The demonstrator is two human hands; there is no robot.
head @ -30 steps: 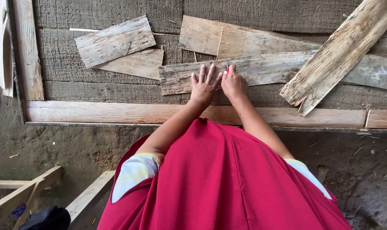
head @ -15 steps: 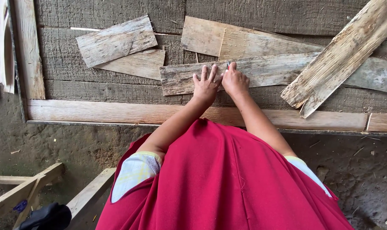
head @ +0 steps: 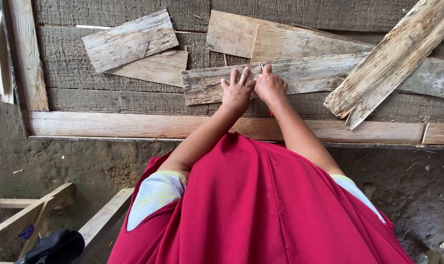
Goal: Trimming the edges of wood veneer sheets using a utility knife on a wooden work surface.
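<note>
Weathered plank (head: 305,78) under flat, open left hand (head: 236,91); right hand (head: 270,87) grip on pencil (head: 262,67).

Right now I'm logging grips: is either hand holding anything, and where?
The left hand lies flat on the long weathered board. The right hand seems to pinch a thin pencil-like stick; where exactly cannot be told.

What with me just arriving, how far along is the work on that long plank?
Done: several short boards lie spread out. In hand: the left hand presses flat on the long plank; the right hand, curled, rests beside it. Left: no mark or cut shows there yet.
</note>
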